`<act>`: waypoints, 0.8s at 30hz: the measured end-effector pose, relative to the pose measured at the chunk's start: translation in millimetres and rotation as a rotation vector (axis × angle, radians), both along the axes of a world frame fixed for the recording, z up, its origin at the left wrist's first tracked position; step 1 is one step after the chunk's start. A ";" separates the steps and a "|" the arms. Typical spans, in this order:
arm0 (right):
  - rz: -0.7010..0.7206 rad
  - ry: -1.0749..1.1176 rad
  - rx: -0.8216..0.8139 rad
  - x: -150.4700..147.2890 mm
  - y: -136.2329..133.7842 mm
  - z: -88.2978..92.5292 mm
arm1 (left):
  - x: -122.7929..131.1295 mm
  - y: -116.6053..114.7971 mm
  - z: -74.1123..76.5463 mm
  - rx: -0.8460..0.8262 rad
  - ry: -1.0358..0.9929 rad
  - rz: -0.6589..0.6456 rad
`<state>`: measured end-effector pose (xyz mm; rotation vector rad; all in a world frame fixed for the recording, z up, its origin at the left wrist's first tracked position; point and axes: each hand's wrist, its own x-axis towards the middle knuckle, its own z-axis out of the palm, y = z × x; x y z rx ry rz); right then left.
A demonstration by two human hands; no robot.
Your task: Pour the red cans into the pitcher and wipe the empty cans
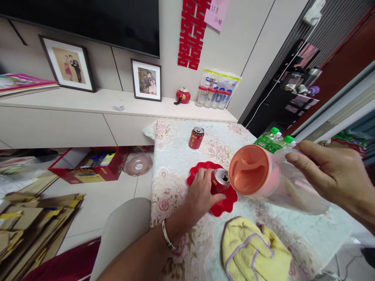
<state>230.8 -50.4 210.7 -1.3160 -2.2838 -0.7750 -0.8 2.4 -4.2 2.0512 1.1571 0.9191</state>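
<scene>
My left hand (201,190) is closed around a red drink can (216,183) with an opened top. The can is over a red scalloped plate (222,207); whether it rests on it is hidden by my hand. My right hand (336,171) grips the handle of a see-through plastic pitcher (295,193), tipped on its side. The pitcher's orange lid (249,169) faces left, close beside the can's top. No flowing liquid can be made out. A second red can (196,139) stands upright farther back on the table.
A yellow towel (249,246) lies on the flowered tablecloth (166,183) in front. Green-capped bottles (274,138) stand behind the pitcher. Against the wall, a white cabinet (111,103) carries framed photos (148,81), lidded jars (211,98) and a red pot (183,95). Flattened cardboard (38,230) lies at left.
</scene>
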 end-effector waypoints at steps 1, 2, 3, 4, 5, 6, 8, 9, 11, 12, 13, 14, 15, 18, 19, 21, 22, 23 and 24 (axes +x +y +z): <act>0.000 0.001 -0.001 0.2 0.0 -0.1 | -0.1 -0.1 0.2 -0.004 0.005 -0.002; -0.002 0.001 -0.001 0.3 0.1 -0.1 | -0.1 -0.1 0.5 -0.008 0.008 -0.003; -0.006 -0.001 -0.005 0.3 0.2 -0.1 | -0.2 -0.2 0.9 -0.011 0.011 -0.004; -0.008 -0.004 -0.009 0.2 0.3 0.0 | -0.3 -0.2 1.2 -0.013 0.012 -0.005; -0.009 -0.006 -0.010 -0.1 0.4 0.2 | -0.3 -0.1 1.5 -0.013 0.011 -0.006; -0.010 -0.007 -0.009 -0.5 0.4 0.4 | -0.3 0.0 1.8 -0.012 0.010 -0.007; -0.010 -0.005 -0.008 -1.5 0.3 1.0 | -0.3 0.2 2.5 -0.013 0.007 -0.008; -0.008 -0.003 -0.006 -2.0 0.1 1.4 | -0.2 0.2 2.9 -0.016 0.007 -0.008; -0.005 -0.001 -0.008 -3.1 -0.3 2.2 | -0.2 0.1 3.5 -0.024 0.010 -0.007; -0.002 -0.003 -0.009 -3.4 -0.5 2.6 | -0.2 0.0 3.7 -0.027 0.012 -0.004; -0.002 -0.005 -0.008 -3.6 -0.6 2.9 | -0.2 -0.1 3.6 -0.028 0.014 -0.002; -0.003 -0.010 -0.007 -3.7 -0.8 3.1 | -0.2 -0.2 3.4 -0.028 0.015 0.000; -0.005 -0.014 -0.007 -3.5 -0.9 3.1 | -0.3 -0.3 2.9 -0.026 0.014 0.002; -0.010 -0.023 -0.006 -2.3 -0.6 2.6 | -0.6 -0.3 0.5 -0.009 -0.005 0.004; -0.010 -0.020 -0.001 -1.9 -0.3 2.4 | -0.6 -0.2 -0.4 0.000 -0.014 0.004; -0.007 -0.016 -0.001 -1.3 0.2 2.1 | -0.5 -0.1 -1.7 0.013 -0.023 0.008; -0.005 -0.015 -0.002 -1.1 0.4 2.2 | -0.3 -0.1 -2.1 0.015 -0.022 0.010; -0.004 -0.010 0.000 -1.1 0.4 2.2 | -0.1 -0.1 -2.2 0.014 -0.017 0.012; -0.004 -0.007 -0.001 -1.0 0.4 2.3 | 0.0 -0.2 -2.1 0.011 -0.011 0.013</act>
